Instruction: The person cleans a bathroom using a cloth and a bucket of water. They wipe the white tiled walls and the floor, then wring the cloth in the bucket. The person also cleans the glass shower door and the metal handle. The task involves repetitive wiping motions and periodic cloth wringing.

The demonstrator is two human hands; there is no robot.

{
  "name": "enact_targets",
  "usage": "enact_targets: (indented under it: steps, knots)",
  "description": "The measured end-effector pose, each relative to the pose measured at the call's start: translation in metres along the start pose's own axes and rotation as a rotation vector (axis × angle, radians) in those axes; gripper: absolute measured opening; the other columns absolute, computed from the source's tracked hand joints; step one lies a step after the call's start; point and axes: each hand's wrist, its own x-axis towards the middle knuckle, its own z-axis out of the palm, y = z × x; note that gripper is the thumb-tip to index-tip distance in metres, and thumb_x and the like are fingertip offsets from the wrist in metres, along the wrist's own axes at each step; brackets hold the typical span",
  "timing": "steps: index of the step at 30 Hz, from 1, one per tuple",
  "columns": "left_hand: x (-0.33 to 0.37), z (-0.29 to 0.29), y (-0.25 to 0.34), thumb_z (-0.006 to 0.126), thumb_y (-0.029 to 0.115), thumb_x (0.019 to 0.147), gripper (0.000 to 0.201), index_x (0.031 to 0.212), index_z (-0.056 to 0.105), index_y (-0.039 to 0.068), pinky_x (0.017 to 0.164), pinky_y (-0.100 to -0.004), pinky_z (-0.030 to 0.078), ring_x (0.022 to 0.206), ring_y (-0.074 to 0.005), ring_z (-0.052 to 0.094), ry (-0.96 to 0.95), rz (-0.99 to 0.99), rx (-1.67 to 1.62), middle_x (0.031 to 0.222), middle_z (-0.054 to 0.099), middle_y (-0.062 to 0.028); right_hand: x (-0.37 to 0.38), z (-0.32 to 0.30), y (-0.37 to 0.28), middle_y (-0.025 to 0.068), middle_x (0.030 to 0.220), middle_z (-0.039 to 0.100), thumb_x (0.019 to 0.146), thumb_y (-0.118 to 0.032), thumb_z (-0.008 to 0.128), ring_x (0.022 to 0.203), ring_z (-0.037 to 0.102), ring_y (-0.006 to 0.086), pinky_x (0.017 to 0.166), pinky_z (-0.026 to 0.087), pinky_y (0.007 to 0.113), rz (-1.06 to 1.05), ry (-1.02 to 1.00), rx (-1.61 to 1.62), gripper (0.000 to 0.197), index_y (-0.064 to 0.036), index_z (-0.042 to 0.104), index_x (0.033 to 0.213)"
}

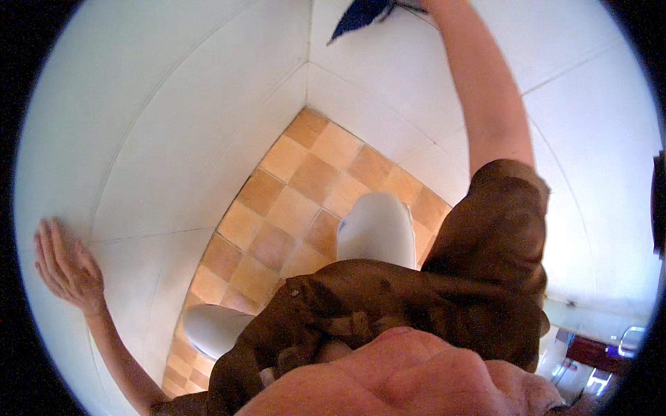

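From the head camera I see my left hand (66, 267) spread open, flat against the white wall (173, 125). My right arm reaches up to a dark blue cloth (361, 14) high on the wall; its hand is cut off, grip unclear.

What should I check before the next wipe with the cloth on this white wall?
1. Cloth grip: the dark blue cloth is at the top edge, but the right hand is out of view. Cannot tell.
2. Cloth on wall: it lies against the white tiled wall. Ok.
3. Support: the left hand is open, flat on the left wall. Ok.
4. Footing: the orange tiled floor shows below, but the feet are hidden by the brown shirt. Cannot tell.
5. Floor wetness: cannot tell.
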Motion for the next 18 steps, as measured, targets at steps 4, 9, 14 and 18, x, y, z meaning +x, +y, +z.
enact_targets:
  steps: [4,9,14,18]
  knots:
    - [0.045,0.022,0.023,0.052,0.033,0.098,0.053,0.148,0.040,0.019,0.121,-0.0385,0.013,0.143,-0.0167,0.032,0.049,0.005,-0.079,0.151,0.042,-0.0008,-0.109,0.040,-0.065,0.0109,0.118,0.053,0.081,-0.022,0.063,0.111,0.052,0.0286,0.084,0.041,0.052,0.034,-0.341,0.071,0.033,-0.0096,0.060,0.112]
    - [0.051,0.052,0.007,0.045,0.043,0.099,0.053,0.149,0.037,0.026,0.122,-0.0356,0.010,0.145,-0.0122,0.027,0.021,-0.051,0.087,0.155,0.035,0.0072,-0.239,0.044,-0.131,0.0023,0.119,0.055,0.083,-0.017,0.061,0.115,0.050,0.0198,0.094,0.038,0.044,-0.125,-0.852,0.206,0.031,-0.0126,0.062,0.113]
    - [0.034,0.073,-0.013,0.051,0.039,0.098,0.054,0.148,0.041,0.022,0.115,-0.0349,0.027,0.138,-0.0150,0.040,-0.319,-0.079,0.309,0.151,0.042,0.0054,-0.303,0.007,-0.135,0.0004,0.127,0.055,0.087,-0.017,0.055,0.120,0.049,0.0196,0.096,0.037,0.046,-0.291,-1.168,0.289,0.028,-0.0151,0.064,0.113]
    - [0.028,0.077,-0.027,0.051,0.045,0.097,0.055,0.148,0.040,0.026,0.115,-0.0297,0.025,0.136,-0.0103,0.040,-0.120,-0.088,0.203,0.151,0.042,0.0074,-0.218,-0.007,-0.074,-0.0022,0.132,0.054,0.085,-0.015,0.055,0.114,0.052,0.0195,0.091,0.036,0.051,-0.261,-0.710,0.103,0.034,-0.0202,0.064,0.117]
